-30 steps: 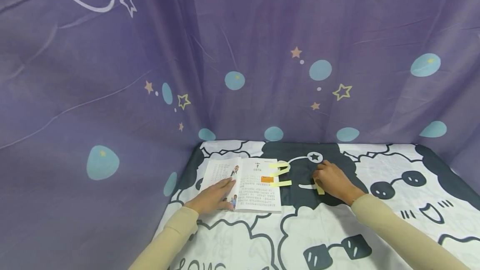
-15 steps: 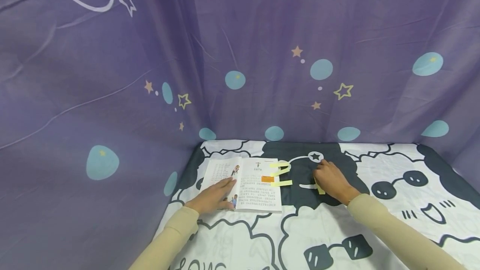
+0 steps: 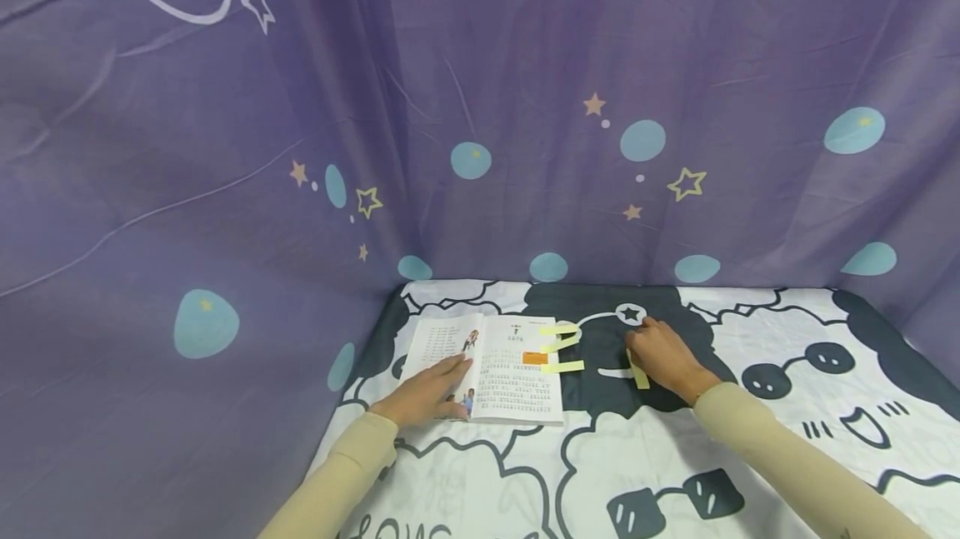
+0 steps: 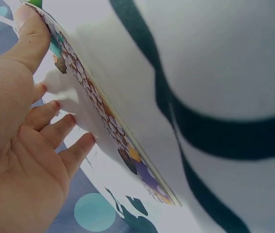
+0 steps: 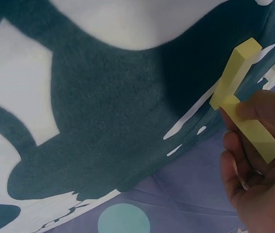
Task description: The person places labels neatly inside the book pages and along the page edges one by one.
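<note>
An open book (image 3: 517, 389) lies on the black-and-white printed cloth, pages up. My left hand (image 3: 423, 393) rests on its left page with the fingers stretched out; in the left wrist view, the thumb lies near the book's edge (image 4: 103, 104). Three yellow sticky strips (image 3: 562, 367) stick out past the right page's edge, and an orange sticky note (image 3: 535, 358) sits on that page. To the right of the book, my right hand (image 3: 667, 362) pinches a yellow sticky strip (image 5: 253, 131) between thumb and fingers. That strip meets a small pad of yellow sticky notes (image 5: 236, 68) at one end.
The printed cloth (image 3: 465, 489) covers the table and carries cartoon sheep drawings. A purple curtain (image 3: 525, 214) with stars and blue ovals hangs behind the table and along its left side.
The right hand has moved only very slightly, and a little more of the yellow pad shows below it. The left hand and the book stay where they were.
</note>
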`<state>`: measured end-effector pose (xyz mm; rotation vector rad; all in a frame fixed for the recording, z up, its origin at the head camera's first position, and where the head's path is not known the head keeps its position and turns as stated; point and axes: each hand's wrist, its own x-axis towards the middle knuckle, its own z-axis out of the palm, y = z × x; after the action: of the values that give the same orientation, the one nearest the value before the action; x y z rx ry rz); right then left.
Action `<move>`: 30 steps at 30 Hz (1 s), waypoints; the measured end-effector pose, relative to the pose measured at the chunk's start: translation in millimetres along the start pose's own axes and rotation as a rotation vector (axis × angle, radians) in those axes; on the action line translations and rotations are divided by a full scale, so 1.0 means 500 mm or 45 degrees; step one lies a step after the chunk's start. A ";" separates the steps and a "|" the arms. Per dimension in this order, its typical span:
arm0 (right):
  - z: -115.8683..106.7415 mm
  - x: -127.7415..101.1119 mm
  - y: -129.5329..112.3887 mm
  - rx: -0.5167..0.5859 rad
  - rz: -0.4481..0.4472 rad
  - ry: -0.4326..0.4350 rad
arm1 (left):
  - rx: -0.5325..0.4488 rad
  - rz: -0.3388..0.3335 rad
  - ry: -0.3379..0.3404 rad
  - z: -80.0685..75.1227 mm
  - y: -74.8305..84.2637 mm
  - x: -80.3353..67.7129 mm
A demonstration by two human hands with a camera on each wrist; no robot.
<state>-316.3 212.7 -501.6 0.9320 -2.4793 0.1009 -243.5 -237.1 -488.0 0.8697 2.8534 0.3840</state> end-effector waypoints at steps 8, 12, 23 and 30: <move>0.006 0.002 -0.013 -0.092 0.033 -0.016 | -0.006 -0.006 -0.004 0.004 0.002 -0.004; 0.007 0.006 -0.019 -0.163 0.017 -0.012 | 0.001 -0.008 -0.003 0.007 0.001 -0.004; 0.014 0.021 -0.001 -0.129 0.065 -0.040 | 0.009 -0.011 0.003 0.000 0.002 0.000; 0.009 0.021 0.003 -0.100 0.113 -0.112 | 0.012 -0.003 0.006 0.002 -0.002 0.002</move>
<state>-325.7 206.4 -500.8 0.8099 -2.5856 -0.0079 -244.6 -237.4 -489.4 0.8679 2.8629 0.3729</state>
